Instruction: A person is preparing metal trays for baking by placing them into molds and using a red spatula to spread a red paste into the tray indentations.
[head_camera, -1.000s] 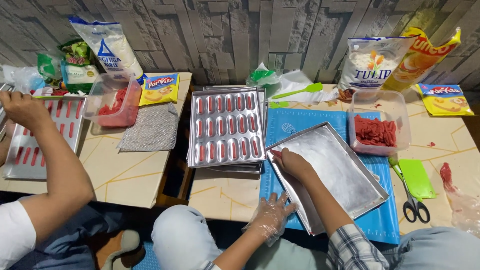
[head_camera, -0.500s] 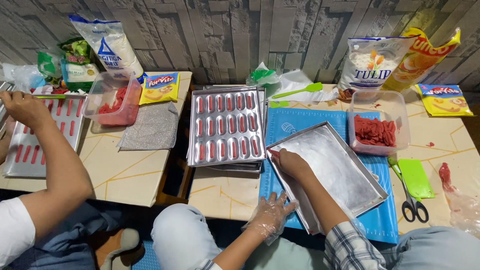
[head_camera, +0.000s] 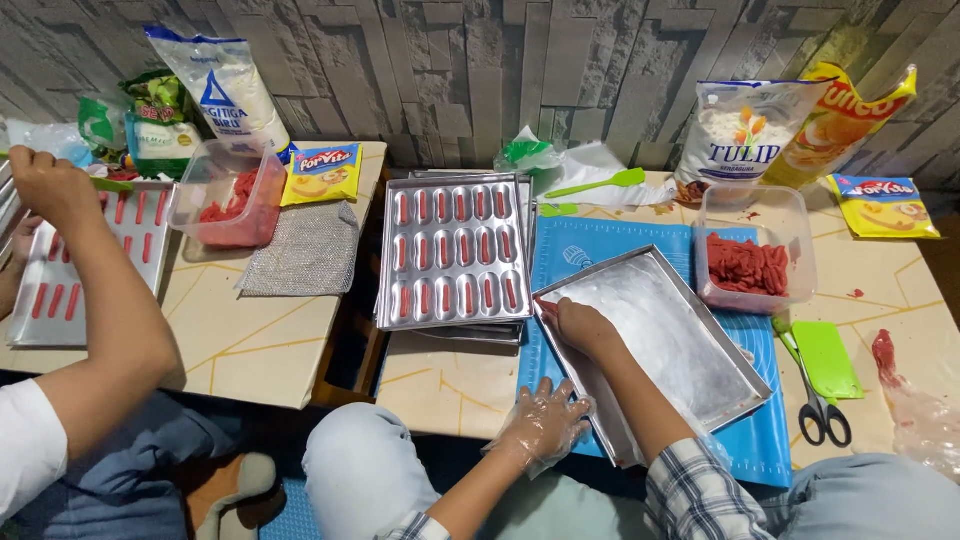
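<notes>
An empty rectangular metal tray (head_camera: 680, 340) lies at an angle on a blue mat (head_camera: 600, 245). My right hand (head_camera: 585, 325) rests at the tray's left corner, fingers curled against the rim; whether they pinch something small and red I cannot tell. My left hand (head_camera: 540, 425), in a clear plastic glove, holds the tray's near edge at the front of the table. Left of the tray sits a moulded metal tray (head_camera: 455, 250) with red sausage pieces in its slots. A clear tub of red sausage strips (head_camera: 755, 265) stands to the right.
Another person's hand (head_camera: 50, 185) works over a tray of red pieces (head_camera: 90, 260) at far left, near a second tub (head_camera: 230, 195). Scissors (head_camera: 820, 410), a green scraper (head_camera: 835, 355), a green spatula (head_camera: 595, 185), flour bags (head_camera: 745, 130) and yellow packets (head_camera: 880, 205) line the tables.
My right hand has slid slightly left towards the tray's corner. My gloved left hand and the other person's arm have hardly moved.
</notes>
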